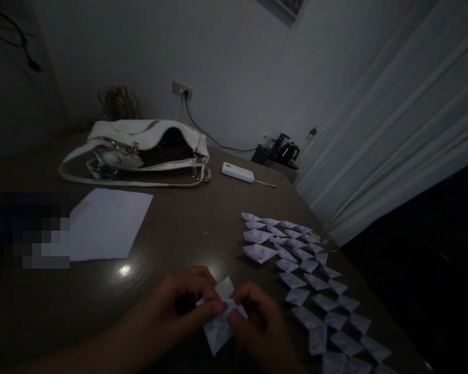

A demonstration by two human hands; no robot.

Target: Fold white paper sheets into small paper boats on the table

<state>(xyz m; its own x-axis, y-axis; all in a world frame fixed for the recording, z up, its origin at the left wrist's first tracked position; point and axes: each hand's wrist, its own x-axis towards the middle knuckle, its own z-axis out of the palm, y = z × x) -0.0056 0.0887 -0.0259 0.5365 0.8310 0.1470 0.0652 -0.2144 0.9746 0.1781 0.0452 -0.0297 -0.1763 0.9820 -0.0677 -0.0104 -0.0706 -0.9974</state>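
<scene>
A small piece of folded white paper (217, 333) is held between both hands near the table's front edge. My left hand (179, 298) pinches its upper left side, thumb on top. On its right side, my right hand (259, 322) grips the paper between thumb and bent fingers. One pointed flap sticks up between the hands, and another point faces toward me. To the right lie several folded paper boats (291, 280) in uneven rows, near my right hand but apart from it.
White paper sheets (109, 223) lie at the left, partly covered by a blurred patch. Behind them sits an open white handbag (148, 130) with its strap. A white power bank (237, 172) with a short cable lies on the brown table (187, 218). A white curtain (359, 130) hangs along the right.
</scene>
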